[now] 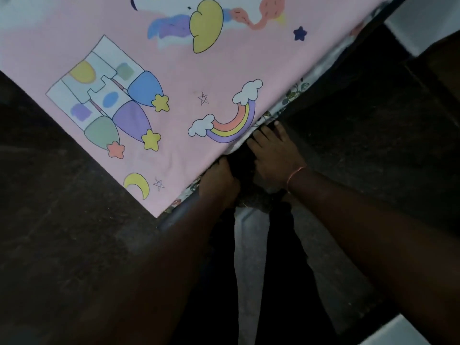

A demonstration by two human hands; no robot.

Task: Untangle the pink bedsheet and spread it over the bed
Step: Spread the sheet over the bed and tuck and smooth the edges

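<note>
The pink bedsheet, printed with rainbows, stars and castles, lies flat over the bed's corner. A strip of floral mattress cover shows along its right edge. My left hand is at that edge near the corner, fingers curled down at the sheet's hem beside a dark bundle of cloth. My right hand, wearing a thin bracelet, rests with fingers stretched toward the sheet's edge over the same dark cloth. What each hand's fingertips hold is hidden in shadow.
Dark floor surrounds the bed corner on the left and right. A grey metal bed-frame rail shows below the corner. My legs in dark clothing stand over a pale floor strip. A white object lies at the bottom right.
</note>
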